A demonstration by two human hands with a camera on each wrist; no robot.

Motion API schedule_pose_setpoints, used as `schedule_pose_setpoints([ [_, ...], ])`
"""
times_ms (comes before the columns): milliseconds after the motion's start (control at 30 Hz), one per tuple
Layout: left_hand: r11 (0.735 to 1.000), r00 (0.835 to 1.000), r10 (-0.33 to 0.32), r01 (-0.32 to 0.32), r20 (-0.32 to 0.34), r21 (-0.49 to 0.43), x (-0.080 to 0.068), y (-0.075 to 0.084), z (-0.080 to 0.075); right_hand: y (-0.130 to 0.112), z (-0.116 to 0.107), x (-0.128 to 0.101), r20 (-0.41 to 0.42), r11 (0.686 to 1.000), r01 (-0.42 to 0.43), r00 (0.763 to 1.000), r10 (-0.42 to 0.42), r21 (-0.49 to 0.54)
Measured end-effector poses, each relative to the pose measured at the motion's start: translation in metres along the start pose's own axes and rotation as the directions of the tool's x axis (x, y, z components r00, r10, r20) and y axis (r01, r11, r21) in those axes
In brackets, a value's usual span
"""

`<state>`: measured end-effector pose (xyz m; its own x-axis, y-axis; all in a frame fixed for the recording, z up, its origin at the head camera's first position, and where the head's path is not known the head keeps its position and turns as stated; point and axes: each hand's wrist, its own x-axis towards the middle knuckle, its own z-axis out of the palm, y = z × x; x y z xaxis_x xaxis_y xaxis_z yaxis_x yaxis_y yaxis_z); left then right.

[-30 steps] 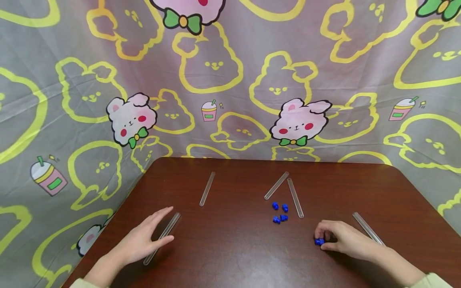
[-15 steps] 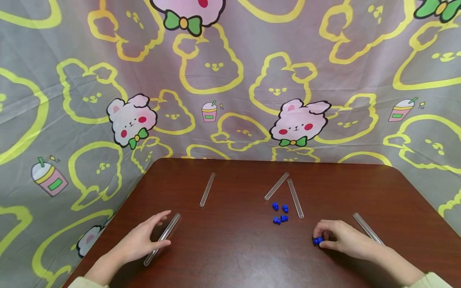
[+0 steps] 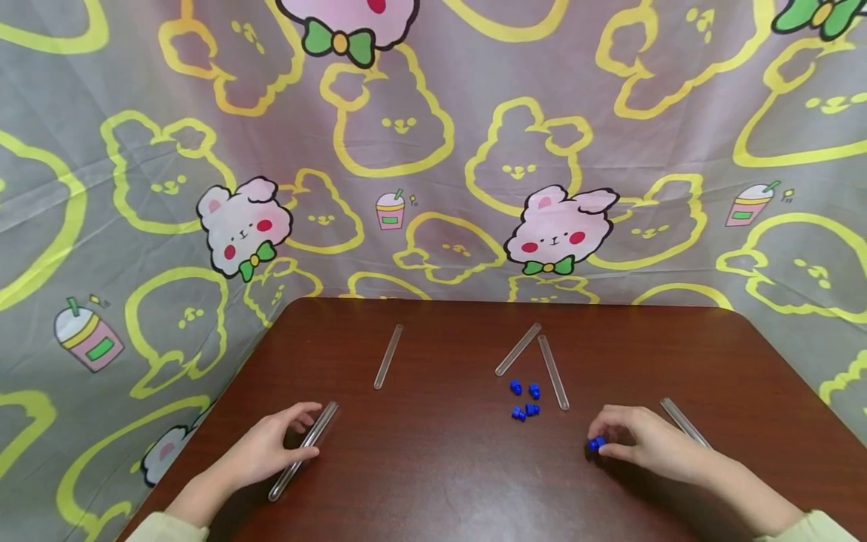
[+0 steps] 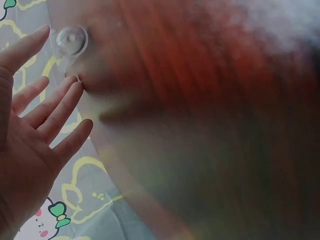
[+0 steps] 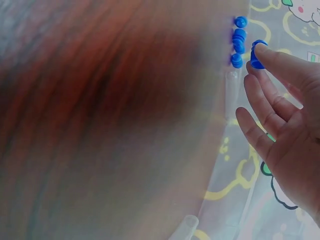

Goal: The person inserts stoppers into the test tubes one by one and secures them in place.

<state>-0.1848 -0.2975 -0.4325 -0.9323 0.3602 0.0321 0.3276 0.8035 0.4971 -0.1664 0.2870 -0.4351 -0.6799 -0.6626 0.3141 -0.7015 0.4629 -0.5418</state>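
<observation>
1. Head view: brown table (image 3: 440, 482), lower half of frame. Left hand (image 3: 267, 448) at lower left, its fingers curled lightly about a clear tube (image 3: 302, 450) that lies flat on the table; thumb on the tube's near side, fingers on top. Right hand (image 3: 646, 443) at lower right, pinching a blue cap (image 3: 595, 444) between thumb and fingertips, low over the table. A second clear tube (image 3: 684, 421) lies just behind that hand. Four loose blue caps (image 3: 524, 400) are grouped at centre, beside two tubes forming a V (image 3: 538, 357); one lone tube (image 3: 389, 355) lies left of centre. Patterned cloth backdrop (image 3: 433, 150) fills the upper frame.

2. Left wrist view: left hand (image 4: 30, 130) at left of frame, fingers (image 4: 55, 107) straight and slightly spread; the tube's round end (image 4: 72, 40) shows at upper left near the fingertips. Table blurred.

3. Right wrist view: right hand (image 5: 285, 115) at right of frame, a fingertip pressed on the blue cap (image 5: 257, 54) at upper right; thumb hidden. The loose caps (image 5: 239, 42) sit just left of it.
</observation>
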Motion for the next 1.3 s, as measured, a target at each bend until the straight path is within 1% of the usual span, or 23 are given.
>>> schedule_pose_setpoints([
  [133,1.0,1.0,0.013,-0.013,-0.005,0.014,0.001,-0.001,0.0,-0.003,-0.002,0.001,-0.01,1.0,-0.008,1.0,0.008,0.017],
  [267,0.999,1.0,0.012,-0.012,-0.002,0.035,0.002,-0.002,0.002,-0.005,-0.004,0.001,-0.011,1.0,-0.011,1.0,0.011,0.015],
  [500,0.999,1.0,0.02,-0.02,-0.003,0.048,0.002,-0.003,0.002,-0.005,-0.006,0.001,-0.013,0.999,-0.045,0.999,0.046,0.019],
  [633,0.998,1.0,0.03,-0.03,-0.003,0.048,0.002,-0.004,0.002,-0.006,-0.007,0.002,-0.038,0.999,-0.029,0.999,0.03,0.02],
  [733,0.999,1.0,0.024,-0.023,-0.004,0.044,0.002,-0.004,0.002,-0.008,-0.008,0.003,-0.055,1.0,-0.014,0.998,0.015,0.02],
  [867,0.998,0.998,0.053,-0.052,-0.019,0.039,0.003,-0.004,0.002,-0.011,-0.01,0.004,-0.069,1.0,-0.029,0.997,0.029,0.005],
  [967,0.995,0.995,0.088,-0.087,-0.035,0.039,0.003,-0.004,0.001,-0.013,-0.013,0.004,-0.08,0.999,-0.037,0.996,0.036,-0.016],
  [1133,0.995,0.995,0.087,-0.085,-0.041,0.046,0.004,-0.005,0.001,-0.017,-0.017,0.003,-0.102,0.999,-0.025,0.995,0.021,-0.037],
  [1300,0.993,0.994,0.098,-0.094,-0.056,0.07,0.005,-0.006,0.002,-0.018,-0.02,0.003,-0.105,1.0,-0.01,0.994,0.008,-0.019],
])
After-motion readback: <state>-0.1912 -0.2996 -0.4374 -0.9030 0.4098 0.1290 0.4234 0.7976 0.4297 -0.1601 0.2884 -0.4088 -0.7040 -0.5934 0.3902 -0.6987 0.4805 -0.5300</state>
